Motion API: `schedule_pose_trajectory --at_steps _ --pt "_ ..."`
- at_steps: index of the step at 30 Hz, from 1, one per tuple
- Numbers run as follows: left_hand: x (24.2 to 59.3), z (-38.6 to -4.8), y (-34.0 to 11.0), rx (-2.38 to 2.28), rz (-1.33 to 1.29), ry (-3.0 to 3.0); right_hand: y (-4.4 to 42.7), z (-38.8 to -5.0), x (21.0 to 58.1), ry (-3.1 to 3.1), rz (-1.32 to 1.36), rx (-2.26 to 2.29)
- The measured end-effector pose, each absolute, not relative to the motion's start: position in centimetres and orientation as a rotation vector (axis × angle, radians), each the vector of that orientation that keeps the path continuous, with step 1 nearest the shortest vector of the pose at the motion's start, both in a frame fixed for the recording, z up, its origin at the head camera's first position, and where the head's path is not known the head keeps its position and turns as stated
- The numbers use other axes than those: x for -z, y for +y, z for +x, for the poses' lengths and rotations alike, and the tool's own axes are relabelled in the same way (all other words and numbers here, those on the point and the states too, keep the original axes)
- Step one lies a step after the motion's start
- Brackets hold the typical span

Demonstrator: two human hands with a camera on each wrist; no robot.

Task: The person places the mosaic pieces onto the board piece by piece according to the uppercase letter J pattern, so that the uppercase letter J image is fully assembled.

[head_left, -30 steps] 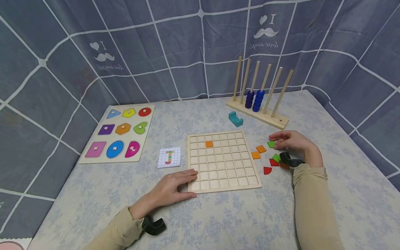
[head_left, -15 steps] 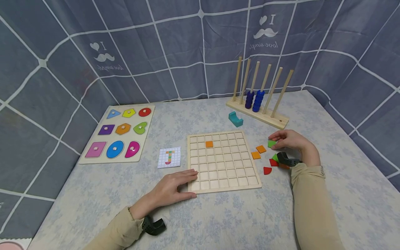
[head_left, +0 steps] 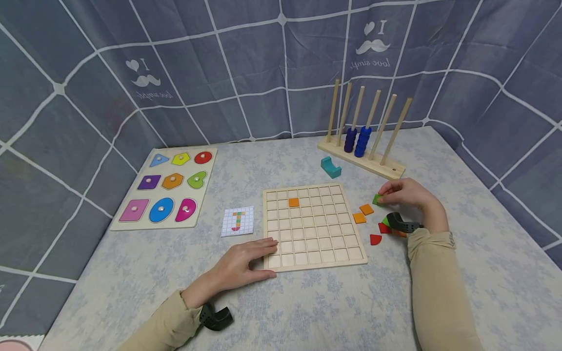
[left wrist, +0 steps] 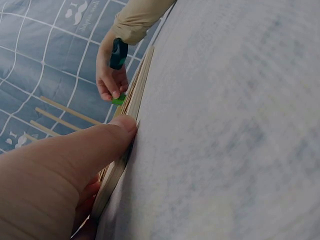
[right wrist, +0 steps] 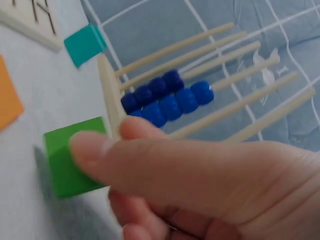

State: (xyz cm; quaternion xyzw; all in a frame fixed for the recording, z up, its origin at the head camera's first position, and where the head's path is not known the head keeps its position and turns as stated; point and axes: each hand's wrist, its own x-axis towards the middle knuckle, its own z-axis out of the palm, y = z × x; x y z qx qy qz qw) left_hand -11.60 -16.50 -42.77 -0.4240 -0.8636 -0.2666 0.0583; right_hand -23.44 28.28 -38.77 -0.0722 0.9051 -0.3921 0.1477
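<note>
In the head view a wooden grid board [head_left: 323,229] lies flat, with one orange square tile [head_left: 293,202] in its upper rows. My left hand [head_left: 239,263] rests on the board's lower left corner, fingers fairly straight, the thumb against its front edge. To the right of the board, my right hand [head_left: 408,193] pinches a green square tile [right wrist: 59,167] between thumb and fingers. The right wrist view shows it tilted and raised off the table. Below that hand lie orange tiles [head_left: 366,209] and red pieces [head_left: 375,239], partly hidden by the black wrist strap.
Left of the board is a pattern card [head_left: 238,221] with a J shape. A knobbed shape puzzle [head_left: 167,187] lies farther left. Behind the right hand stands a peg rack [head_left: 362,158] with blue beads, near a teal block [head_left: 331,167].
The right hand has closed on the green tile, lifted it from the table and shifted slightly away and left. The left hand and the board have stayed still.
</note>
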Motion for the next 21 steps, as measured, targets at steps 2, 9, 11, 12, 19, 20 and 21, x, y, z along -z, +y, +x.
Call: schedule_pose_trajectory --at_steps 2,9,11,12,19,20,21 --pt "42.8 -11.6 -16.5 0.808 -1.284 -2.613 28.0 -23.5 38.4 2.628 -0.223 1.15" --pt "42.8 -11.6 -16.5 0.815 -1.283 -2.613 25.9 -23.8 36.8 2.672 -0.268 1.22" --pt "42.8 -11.7 -16.5 0.818 -1.284 -2.611 25.1 -23.8 36.3 2.678 -0.293 1.236" --pt "42.8 -11.7 -16.5 0.82 -1.285 -2.612 24.6 -23.8 36.1 2.688 -0.312 1.235" --pt "42.8 -11.7 -16.5 0.822 -1.281 -2.627 20.5 -23.8 35.3 2.736 -0.469 1.259" --pt "42.8 -11.7 -16.5 0.823 -1.281 -2.626 19.8 -23.8 35.3 2.74 -0.492 1.261" --pt "42.8 -11.6 -16.5 0.824 -1.282 -2.623 19.2 -23.9 35.3 2.739 -0.513 1.267"
